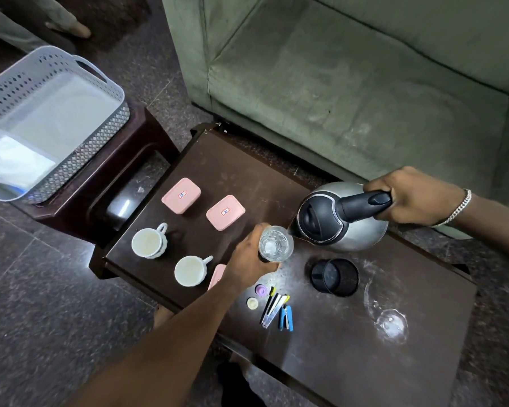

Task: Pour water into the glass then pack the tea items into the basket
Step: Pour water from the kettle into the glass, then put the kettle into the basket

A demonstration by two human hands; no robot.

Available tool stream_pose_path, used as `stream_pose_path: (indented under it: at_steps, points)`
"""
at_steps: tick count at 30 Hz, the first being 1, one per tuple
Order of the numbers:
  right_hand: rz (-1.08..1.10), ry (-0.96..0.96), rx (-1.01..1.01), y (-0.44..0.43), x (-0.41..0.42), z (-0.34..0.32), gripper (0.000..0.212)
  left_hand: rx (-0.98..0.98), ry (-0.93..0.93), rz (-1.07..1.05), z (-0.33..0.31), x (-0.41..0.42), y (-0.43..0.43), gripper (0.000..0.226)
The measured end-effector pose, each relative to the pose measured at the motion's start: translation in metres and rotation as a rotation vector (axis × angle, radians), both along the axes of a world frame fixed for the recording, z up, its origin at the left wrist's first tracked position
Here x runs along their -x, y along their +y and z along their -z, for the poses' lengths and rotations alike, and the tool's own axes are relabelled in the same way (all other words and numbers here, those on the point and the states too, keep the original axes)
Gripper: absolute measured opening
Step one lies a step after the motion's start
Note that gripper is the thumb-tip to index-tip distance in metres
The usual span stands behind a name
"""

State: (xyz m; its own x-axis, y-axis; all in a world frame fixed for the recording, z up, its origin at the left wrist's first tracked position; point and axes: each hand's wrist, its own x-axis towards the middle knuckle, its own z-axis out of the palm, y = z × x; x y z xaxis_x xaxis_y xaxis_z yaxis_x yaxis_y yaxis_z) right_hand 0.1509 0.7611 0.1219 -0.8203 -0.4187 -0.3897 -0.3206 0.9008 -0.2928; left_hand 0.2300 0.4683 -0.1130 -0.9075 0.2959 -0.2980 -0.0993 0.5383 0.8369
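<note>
The right hand [415, 198] is clenching the black handle of the tilted steel kettle [340, 220], its spout beside the clear glass [276, 244] the left hand [252, 257] is grasping on the dark wooden table [350, 348].

Three pink boxes [181, 195], two white cups [147, 241], two glasses [276, 244], one kettle [340, 220], one basket [106, 127].

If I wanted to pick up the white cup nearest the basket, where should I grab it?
Probably by its handle. The cup stands upright on the table, with the loop sticking out on its far side, toward the pink boxes. Come in from there, or from above, and pinch the loop. The side toward the second cup is more crowded.
</note>
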Motion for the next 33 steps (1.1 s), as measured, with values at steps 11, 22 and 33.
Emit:
stream_pose_path:
  at_steps: [11,22,33]
  points:
    - [0.223,0.058,0.097,0.012,-0.013,0.021,0.021,-0.053,-0.057,-0.026,-0.001,-0.002,-0.001,0.128]
    - [0.469,0.134,0.240,-0.006,-0.004,0.015,0.022,-0.263,-0.025,-0.155,-0.052,0.026,-0.025,0.132]
    - [0.543,0.141,0.409,-0.082,0.024,-0.001,0.017,-0.337,0.057,-0.172,-0.108,0.089,-0.071,0.128]
